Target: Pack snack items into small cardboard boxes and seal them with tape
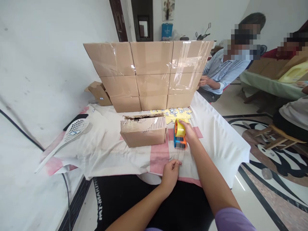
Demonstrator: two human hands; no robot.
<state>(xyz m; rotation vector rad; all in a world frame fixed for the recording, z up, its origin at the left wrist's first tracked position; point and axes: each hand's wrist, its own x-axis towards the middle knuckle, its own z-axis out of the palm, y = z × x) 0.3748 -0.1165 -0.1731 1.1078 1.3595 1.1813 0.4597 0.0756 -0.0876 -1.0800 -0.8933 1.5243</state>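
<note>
Head view: right hand (189, 131) grips the yellow roll (181, 130) of a blue-and-orange plastic tape dispenser (179, 143) beside a brown cardboard box (147, 134); left hand (170, 173) pinches clear tape (181, 155). Likely light, stiff; hold the roll's sides.

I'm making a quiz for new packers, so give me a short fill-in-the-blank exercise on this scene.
The dispenser is in the person's ____ hand.
Its tape roll is ____ in colour.
As pictured, the small box is to the ____ of the dispenser.
The stacked boxes form ____ rows.

Missing words: right; yellow; left; three.
</note>
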